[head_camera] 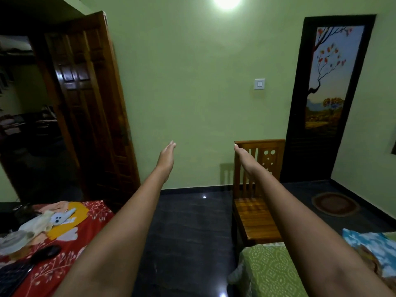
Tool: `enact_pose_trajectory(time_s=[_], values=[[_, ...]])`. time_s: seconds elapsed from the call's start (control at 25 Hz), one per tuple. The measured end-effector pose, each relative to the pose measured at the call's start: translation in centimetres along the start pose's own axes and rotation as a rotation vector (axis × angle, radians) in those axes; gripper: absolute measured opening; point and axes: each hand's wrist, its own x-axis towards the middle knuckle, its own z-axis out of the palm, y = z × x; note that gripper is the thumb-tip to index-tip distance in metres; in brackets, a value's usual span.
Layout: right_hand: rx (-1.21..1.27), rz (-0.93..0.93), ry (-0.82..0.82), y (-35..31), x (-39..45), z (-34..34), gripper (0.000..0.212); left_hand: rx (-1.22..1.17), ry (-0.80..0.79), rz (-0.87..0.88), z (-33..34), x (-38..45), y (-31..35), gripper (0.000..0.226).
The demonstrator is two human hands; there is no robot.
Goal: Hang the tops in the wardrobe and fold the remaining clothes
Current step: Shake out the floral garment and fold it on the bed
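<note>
Both arms out, left hand point(167, 154) and right hand point(243, 155) flat, fingers pressed together, holding nothing; no garment picked yet, next: grab green cloth point(270, 273) at bed's near corner.

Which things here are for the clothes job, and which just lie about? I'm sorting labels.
For the job: green cloth, blue cloth, left hand, right hand.
Lying about: chair, soft toy, red bedsheet, mat, door.

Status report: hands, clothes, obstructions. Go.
Left hand and right hand both open, held out, empty. Green patterned cloth lower right, untouched. Wooden chair ahead right; no wardrobe in view.
</note>
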Motion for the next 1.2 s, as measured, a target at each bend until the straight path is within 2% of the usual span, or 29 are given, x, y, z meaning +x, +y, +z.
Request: enact_pose_trajectory(time_s=[0.2, 0.36, 0.52, 0.6, 0.68, 0.88, 1.04, 1.2], values=[[0.054, -0.039, 0.048, -1.1, 13.7, -2.7, 0.069, -0.047, -0.021, 0.037, 5.1, 13.3, 0.7, 0.049], [0.043, -0.085, 0.148, -2.0, 21.6, -7.3, 0.067, -0.132, -0.095, 0.072, 12.5, 22.5, 2.3, 0.048], [0.081, 0.012, 0.263, 2.9, 24.8, -12.7, 0.072, -0.119, -0.346, 0.033, 22.9, 27.3, -0.2, 0.049], [0.128, 0.054, 0.368, 5.3, 25.0, -16.6, 0.072, -0.149, -0.449, 0.020, 28.7, 29.6, -1.1, 0.050], [0.130, 0.068, 0.545, 6.4, 24.3, -21.6, 0.067, -0.177, -0.575, 0.044, 34.6, 31.1, -0.1, 0.050], [0.115, 0.121, 1.012, 6.8, 17.6, -32.2, 0.067, -0.298, -1.010, 0.085, 48.3, 30.2, 4.5, 0.049], [0.097, 0.196, 1.272, 7.7, 11.3, -33.8, 0.070, -0.315, -1.250, 0.194, 55.1, 26.6, 7.5, 0.050], [0.049, 0.240, 1.458, 8.4, 6.0, -32.2, 0.070, -0.337, -1.481, 0.172, 57.8, 22.3, 8.1, 0.051]])
